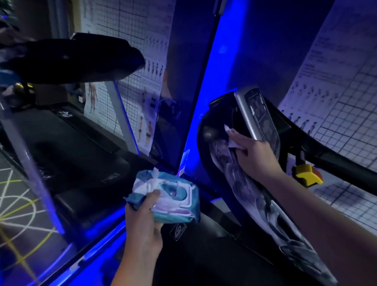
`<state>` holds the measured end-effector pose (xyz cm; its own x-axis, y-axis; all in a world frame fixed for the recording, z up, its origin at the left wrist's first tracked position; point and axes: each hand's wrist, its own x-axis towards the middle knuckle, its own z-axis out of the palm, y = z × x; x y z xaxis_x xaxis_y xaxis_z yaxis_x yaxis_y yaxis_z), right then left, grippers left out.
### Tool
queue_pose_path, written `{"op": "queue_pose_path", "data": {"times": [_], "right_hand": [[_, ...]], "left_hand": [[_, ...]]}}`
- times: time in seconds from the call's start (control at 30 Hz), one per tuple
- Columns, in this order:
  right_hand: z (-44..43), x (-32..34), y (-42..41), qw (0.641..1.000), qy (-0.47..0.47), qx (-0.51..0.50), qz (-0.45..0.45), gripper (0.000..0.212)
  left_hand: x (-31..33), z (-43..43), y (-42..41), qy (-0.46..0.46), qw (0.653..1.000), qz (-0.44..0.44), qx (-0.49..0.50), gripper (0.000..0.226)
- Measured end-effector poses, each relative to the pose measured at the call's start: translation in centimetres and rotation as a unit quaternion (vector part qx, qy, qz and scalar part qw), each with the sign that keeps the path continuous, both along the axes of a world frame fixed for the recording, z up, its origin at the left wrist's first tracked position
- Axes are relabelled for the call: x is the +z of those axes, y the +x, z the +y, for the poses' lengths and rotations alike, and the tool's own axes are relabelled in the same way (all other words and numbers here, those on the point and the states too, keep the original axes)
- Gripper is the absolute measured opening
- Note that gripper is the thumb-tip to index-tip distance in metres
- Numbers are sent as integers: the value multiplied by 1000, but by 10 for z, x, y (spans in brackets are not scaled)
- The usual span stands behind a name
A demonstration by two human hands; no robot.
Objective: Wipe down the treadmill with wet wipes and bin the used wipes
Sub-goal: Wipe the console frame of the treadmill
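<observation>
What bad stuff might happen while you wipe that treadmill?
The right hand holds the wet wipe right beside the control panel, so it might bump a button or get moisture in. The wipes pack in the left hand has its lid open with a loose wipe sticking out; that one may drop or dry out.

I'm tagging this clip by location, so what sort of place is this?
Most likely a gym: a treadmill console being wiped with a wet wipe, a second treadmill to the left, and exercise charts on the wall.
</observation>
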<state>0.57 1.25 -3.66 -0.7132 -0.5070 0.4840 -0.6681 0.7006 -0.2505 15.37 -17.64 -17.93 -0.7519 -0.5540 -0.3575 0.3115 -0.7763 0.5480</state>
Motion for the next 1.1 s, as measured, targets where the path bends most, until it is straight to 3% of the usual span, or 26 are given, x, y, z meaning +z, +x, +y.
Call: {"op": "queue_pose_path", "data": {"times": [0.1, 0.2, 0.4, 0.53, 0.63, 0.73, 0.83, 0.97, 1.1], "right_hand": [[14, 0, 14, 998, 7, 35, -53, 44], [14, 2, 12, 993, 43, 53, -101, 46], [-26, -1, -14, 993, 83, 59, -55, 46], [-6, -11, -12, 987, 123, 100, -36, 45], [20, -15, 0, 979, 133, 149, -45, 64], [17, -5, -2, 983, 98, 138, -63, 78], [-2, 5, -19, 988, 91, 124, -28, 64], [-12, 3, -35, 983, 88, 58, 151, 23], [-2, -7, -14, 981, 124, 74, 128, 29]], "left_hand": [[-2, -4, -5, -1, 1000, -3, -7, 48], [-2, -6, -10, 0, 1000, -2, -11, 48], [-1, -6, -22, 6, 1000, 0, -23, 48], [-4, -10, -25, 12, 1000, 3, -28, 48], [-6, -14, -26, 16, 1000, 8, -26, 48], [-7, -18, -25, 16, 1000, 9, -19, 49], [-7, -20, -24, 13, 1000, 7, -18, 51], [-8, -20, -21, 7, 1000, 2, -22, 49], [-11, -21, -20, 4, 1000, 5, -27, 47]]}}
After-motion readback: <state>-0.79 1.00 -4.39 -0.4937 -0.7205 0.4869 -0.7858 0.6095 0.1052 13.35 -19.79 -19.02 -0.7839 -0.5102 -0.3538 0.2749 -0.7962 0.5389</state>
